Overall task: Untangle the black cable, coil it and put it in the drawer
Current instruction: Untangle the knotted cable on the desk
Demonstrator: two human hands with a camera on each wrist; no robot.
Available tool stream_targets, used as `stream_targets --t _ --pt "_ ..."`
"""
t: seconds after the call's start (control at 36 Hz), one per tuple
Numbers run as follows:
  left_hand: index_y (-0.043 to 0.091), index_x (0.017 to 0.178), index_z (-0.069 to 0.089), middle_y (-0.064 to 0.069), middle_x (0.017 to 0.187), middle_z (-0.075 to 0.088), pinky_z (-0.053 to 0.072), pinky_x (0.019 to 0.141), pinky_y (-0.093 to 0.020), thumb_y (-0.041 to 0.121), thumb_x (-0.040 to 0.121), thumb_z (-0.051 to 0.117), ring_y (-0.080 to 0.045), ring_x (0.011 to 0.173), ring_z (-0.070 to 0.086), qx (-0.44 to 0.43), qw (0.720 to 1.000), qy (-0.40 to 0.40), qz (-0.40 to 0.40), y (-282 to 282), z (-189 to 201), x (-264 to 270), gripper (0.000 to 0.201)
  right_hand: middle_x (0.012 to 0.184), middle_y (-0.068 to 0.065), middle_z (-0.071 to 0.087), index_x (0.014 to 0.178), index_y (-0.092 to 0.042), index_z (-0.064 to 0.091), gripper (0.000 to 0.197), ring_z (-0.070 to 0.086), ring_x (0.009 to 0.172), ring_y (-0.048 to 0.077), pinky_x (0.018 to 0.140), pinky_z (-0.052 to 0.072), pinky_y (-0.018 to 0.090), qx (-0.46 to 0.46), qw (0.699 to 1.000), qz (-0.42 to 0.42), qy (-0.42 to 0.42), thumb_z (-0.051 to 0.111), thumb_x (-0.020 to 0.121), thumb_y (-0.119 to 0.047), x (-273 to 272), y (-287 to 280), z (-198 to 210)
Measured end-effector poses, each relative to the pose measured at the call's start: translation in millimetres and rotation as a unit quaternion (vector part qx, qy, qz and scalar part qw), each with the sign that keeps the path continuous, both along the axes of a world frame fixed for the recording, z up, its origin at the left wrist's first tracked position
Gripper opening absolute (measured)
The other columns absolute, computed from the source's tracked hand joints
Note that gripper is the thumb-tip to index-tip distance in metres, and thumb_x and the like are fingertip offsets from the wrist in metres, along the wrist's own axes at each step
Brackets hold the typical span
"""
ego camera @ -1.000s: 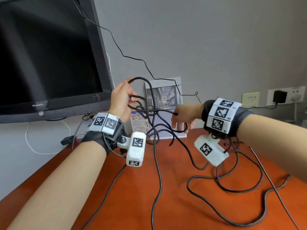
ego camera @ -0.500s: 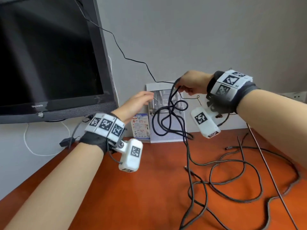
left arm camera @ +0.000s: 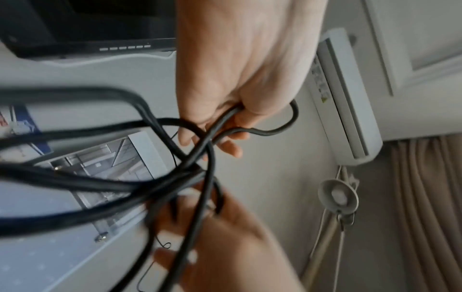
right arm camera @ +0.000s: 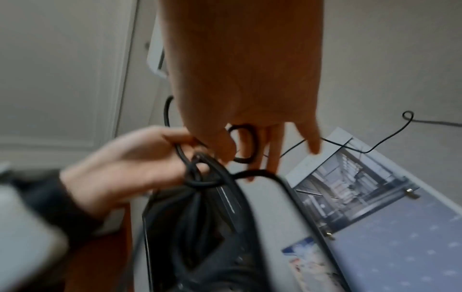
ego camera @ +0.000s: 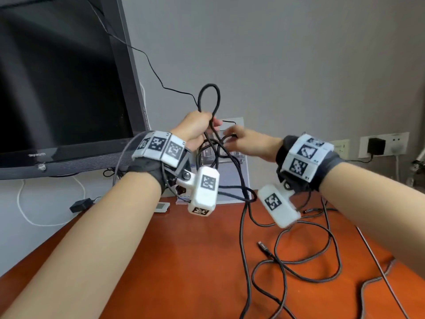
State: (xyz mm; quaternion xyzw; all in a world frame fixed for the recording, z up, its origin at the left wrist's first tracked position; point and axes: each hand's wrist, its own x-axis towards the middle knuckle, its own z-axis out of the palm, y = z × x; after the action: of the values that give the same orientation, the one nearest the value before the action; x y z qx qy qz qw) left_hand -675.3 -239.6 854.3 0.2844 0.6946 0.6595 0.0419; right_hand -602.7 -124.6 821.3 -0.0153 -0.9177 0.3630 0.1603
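Observation:
The black cable [ego camera: 251,196] hangs in tangled loops between my two hands above the orange-brown table [ego camera: 161,272]. My left hand [ego camera: 195,132] grips several strands in its fist, and one loop stands up above it. The left wrist view shows its fingers curled round the cable [left arm camera: 75,217]. My right hand [ego camera: 243,141] is just to the right, its thumb and forefinger pinching a small loop [right arm camera: 246,144] while the other fingers spread. The rest of the cable trails in loose curves over the table, with a plug end [ego camera: 264,245] lying free. No drawer is in view.
A dark TV [ego camera: 57,88] stands at the left. A framed picture [ego camera: 232,180] leans on the wall behind the hands. A thin black wire [ego camera: 161,84] runs along the wall. A wall socket with a charger [ego camera: 376,146] is at the right.
The bundle went from my left hand to my raised right hand and back. My left hand now grips it with a loop on top, and my right hand has dropped beside it.

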Motion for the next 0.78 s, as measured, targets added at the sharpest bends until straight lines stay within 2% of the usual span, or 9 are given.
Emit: stream_targets --t 0.11,0.17,0.25,0.33,0.44,0.5,0.58,0.67,0.78 --pt "0.011 0.075 0.042 0.001 0.052 0.058 0.045 0.036 -0.017 0.012 0.104 0.027 -0.017 0.063 0.054 0.054 0.995 -0.088 -0.002 -6.3 10.4 -2.8 0.032 0.085 0.004 0.06 0.122 -0.009 0.048 0.027 0.059 0.067 0.018 0.06 0.045 0.011 0.063 0.996 0.034 0.052 0.033 0.101 -0.007 2.7 0.9 -23.6" --pt "0.01 0.074 0.039 -0.001 0.062 0.049 0.048 0.036 -0.021 0.013 0.104 0.026 -0.016 0.056 0.057 0.118 0.984 -0.134 -0.003 -16.1 15.1 -7.5 0.033 0.088 0.002 0.061 0.124 -0.016 0.051 0.042 0.056 0.07 0.017 0.069 0.047 0.019 0.128 0.99 0.035 0.054 0.031 0.094 0.005 4.5 10.4 -27.5" --pt "0.011 0.071 0.038 0.001 0.051 0.043 0.05 0.045 -0.026 0.009 0.102 0.026 -0.014 0.038 0.054 0.208 0.96 -0.187 0.015 -36.8 22.9 -20.9 0.034 0.096 0.004 0.065 0.109 -0.013 0.068 0.054 0.052 0.08 0.013 0.085 0.048 0.032 0.232 0.972 0.015 0.043 0.033 0.08 0.017 6.6 26.3 -36.1" --pt "0.01 0.069 0.037 0.0 0.036 0.04 0.044 0.065 -0.034 0.0 0.096 0.025 -0.012 0.046 0.044 0.228 0.952 -0.199 0.045 -51.9 28.1 -32.0 0.032 0.109 0.005 0.068 0.117 -0.012 0.063 0.036 0.055 0.091 0.012 0.092 0.045 0.027 0.109 0.993 0.016 0.044 0.039 0.094 0.001 9.4 26.6 -35.2" --pt "0.009 0.072 0.039 -0.001 0.057 0.035 0.042 0.054 -0.028 0.0 0.097 0.024 -0.008 0.04 0.038 0.229 0.951 -0.19 0.081 -42.0 26.0 -23.4 0.03 0.116 0.001 0.065 0.119 -0.017 0.059 0.04 0.059 0.104 0.014 0.092 0.041 0.029 -0.119 0.987 0.103 -0.043 0.04 0.098 -0.045 13.2 0.8 -23.5" --pt "0.01 0.076 0.04 0.0 0.061 0.034 0.043 0.055 -0.026 0.004 0.099 0.028 -0.007 0.042 0.037 0.225 0.952 -0.19 0.079 -32.2 22.9 -18.1 0.028 0.101 0.002 0.068 0.099 -0.021 0.062 0.03 0.061 0.096 0.014 0.086 0.043 0.03 -0.112 0.987 0.114 -0.01 0.045 0.096 -0.045 9.1 -16.1 -22.3" --pt "0.014 0.079 0.042 0.002 0.064 0.034 0.047 0.059 -0.027 0.013 0.103 0.031 -0.007 0.051 0.037 0.204 0.96 -0.182 0.058 -20.7 18.9 -12.0 0.026 0.073 0.007 0.063 0.073 -0.014 0.052 0.025 0.059 0.066 0.015 0.067 0.047 0.028 -0.109 0.988 0.081 0.07 0.054 0.096 -0.025 -0.5 -33.2 -25.2" --pt "0.015 0.089 0.044 0.002 0.066 0.035 0.049 0.058 -0.031 0.013 0.103 0.031 -0.007 0.053 0.041 0.195 0.961 -0.184 0.066 -25.5 17.8 -12.7 0.019 0.055 0.004 0.051 0.078 -0.008 0.046 0.02 0.048 0.039 0.006 0.05 0.046 0.024 -0.115 0.985 0.094 0.091 0.047 0.098 -0.009 -2.0 -30.8 -33.7" --pt "0.012 0.126 0.045 -0.001 0.072 0.038 0.045 0.069 -0.036 0.002 0.098 0.025 -0.013 0.061 0.05 0.204 0.949 -0.187 0.153 -62.8 22.3 -32.8 0.036 0.059 -0.007 0.041 0.074 -0.022 0.048 0.025 0.039 0.045 0.0 0.05 0.036 0.011 0.062 0.987 0.135 0.057 0.05 0.096 -0.009 10.0 -3.6 -50.1"
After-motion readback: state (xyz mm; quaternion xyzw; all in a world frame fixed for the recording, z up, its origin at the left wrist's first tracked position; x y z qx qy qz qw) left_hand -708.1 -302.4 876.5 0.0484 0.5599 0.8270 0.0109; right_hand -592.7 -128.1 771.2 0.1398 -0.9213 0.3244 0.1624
